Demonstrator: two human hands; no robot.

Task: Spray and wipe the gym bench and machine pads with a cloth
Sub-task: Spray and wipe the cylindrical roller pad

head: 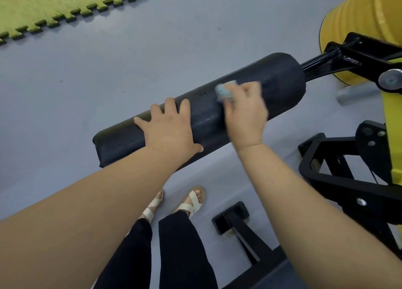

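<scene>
Head view: black cylindrical roller pad (280, 77) runs diagonally mid-frame, its free end near-left, its far-right end on a black arm of the machine frame (348, 180). Left hand (168, 127) lies flat on top of the pad toward its left half, fingers straight and spread, thumb down the near side, holding nothing. Right hand (245, 112) is on the pad just right of the left hand, fingers curled round a light blue cloth (225, 90), which is bunched and pressed to the pad's top surface. Hand and cloth are motion-blurred, so the exact finger placement is unclear. The cloth pokes out at the far-left side of the right hand. Faint pale specks show on the pad between the two hands. A yellow machine part (359, 12) sits far right, above the frame. Grey floor (108, 60) lies under everything, with a green interlocking mat (54, 3) at the far left. Near centre are the person's black trousers (185, 245) and cream sandals (191, 204). A black foot plate (230, 217) of the frame rests on the floor just right of the feet.
</scene>
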